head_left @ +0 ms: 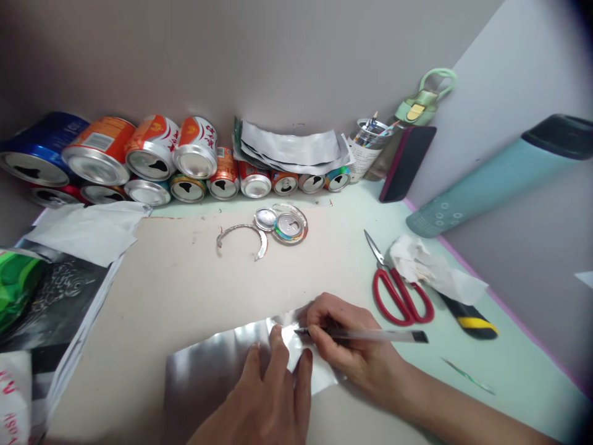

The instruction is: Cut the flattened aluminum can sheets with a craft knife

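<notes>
A shiny sheet of cut aluminium can lies on the beige board in front of me. My left hand rests on the sheet with its fingers spread and pressed down. In my right hand is a clear-barrelled pen, pinched between thumb and fingers. Its dark tip points left and meets the sheet near its upper right part, just beyond my left fingertips. Whether a line is drawn there I cannot tell because of the glare.
Several drink cans are stacked along the wall, with metal sheets on top. Cut can ends and a curved strip lie mid-board. Red-handled scissors, crumpled tissue, a black-yellow handle and a teal bottle are at right.
</notes>
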Available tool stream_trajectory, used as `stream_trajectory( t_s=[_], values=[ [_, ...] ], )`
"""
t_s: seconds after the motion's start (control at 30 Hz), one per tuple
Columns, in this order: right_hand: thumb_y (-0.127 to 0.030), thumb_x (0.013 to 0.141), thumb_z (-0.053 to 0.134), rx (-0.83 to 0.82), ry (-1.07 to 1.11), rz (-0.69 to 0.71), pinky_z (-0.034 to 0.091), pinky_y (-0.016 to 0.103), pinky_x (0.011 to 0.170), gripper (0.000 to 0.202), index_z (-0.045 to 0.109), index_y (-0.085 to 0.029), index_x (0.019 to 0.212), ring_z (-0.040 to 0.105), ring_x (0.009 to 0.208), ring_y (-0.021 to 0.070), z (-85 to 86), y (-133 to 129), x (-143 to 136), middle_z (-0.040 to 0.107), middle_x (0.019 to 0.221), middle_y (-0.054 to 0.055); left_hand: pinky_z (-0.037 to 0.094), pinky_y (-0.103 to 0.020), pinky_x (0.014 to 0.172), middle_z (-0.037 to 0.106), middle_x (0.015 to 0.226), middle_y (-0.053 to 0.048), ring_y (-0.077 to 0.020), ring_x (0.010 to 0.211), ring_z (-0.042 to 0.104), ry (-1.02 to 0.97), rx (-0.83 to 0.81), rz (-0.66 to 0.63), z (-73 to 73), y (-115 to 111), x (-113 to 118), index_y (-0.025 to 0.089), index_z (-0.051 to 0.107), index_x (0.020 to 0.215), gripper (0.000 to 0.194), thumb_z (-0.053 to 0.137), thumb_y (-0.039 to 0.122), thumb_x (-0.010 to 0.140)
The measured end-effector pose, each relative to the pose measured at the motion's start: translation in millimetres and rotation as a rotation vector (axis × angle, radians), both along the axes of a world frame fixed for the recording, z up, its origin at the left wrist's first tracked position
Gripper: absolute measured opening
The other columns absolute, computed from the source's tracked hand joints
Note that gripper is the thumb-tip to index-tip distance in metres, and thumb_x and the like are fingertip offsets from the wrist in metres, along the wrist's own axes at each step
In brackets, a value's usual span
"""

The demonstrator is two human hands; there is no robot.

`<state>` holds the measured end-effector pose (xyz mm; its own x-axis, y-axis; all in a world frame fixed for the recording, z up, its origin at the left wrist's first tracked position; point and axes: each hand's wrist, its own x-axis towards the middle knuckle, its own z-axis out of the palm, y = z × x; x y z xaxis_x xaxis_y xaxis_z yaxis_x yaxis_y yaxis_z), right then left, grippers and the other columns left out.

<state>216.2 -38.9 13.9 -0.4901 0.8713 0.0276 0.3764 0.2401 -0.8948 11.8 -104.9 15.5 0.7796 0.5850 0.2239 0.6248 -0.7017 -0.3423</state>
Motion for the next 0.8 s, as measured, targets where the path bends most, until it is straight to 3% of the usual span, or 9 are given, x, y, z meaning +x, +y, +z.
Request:
stream_trajectory(
  t_s=[0.47,0.8],
  values=[
    [-0.014,0.094,0.056,0.026,0.000,0.021,0.041,0.025,0.062,0.016,0.054,-0.021,0.080,0.052,0.069,0.0141,1.3,-0.1,-1.0,0.059,0.076,-0.001,0.045,-0.039,0.090,0.079,0.105,-0.006,-0.0271,0.115,0.067,0.020,0.020,0.027,0.1,-1.7,0.3,0.020,0.063,0.133,0.041,0.062,0.030,0.093],
    [-0.016,0.098,0.058,0.016,-0.009,0.044,0.042,0.025,0.064,0.015,0.057,-0.021,0.084,0.054,0.072,0.0142,-2.1,-0.1,2.1,0.061,0.081,0.000,0.047,-0.041,0.090,0.080,0.102,-0.007,-0.0287,0.112,0.070,0.001,0.006,0.012,1.0,-1.0,1.5,0.016,0.064,0.130,0.038,0.055,0.022,0.094]
  ],
)
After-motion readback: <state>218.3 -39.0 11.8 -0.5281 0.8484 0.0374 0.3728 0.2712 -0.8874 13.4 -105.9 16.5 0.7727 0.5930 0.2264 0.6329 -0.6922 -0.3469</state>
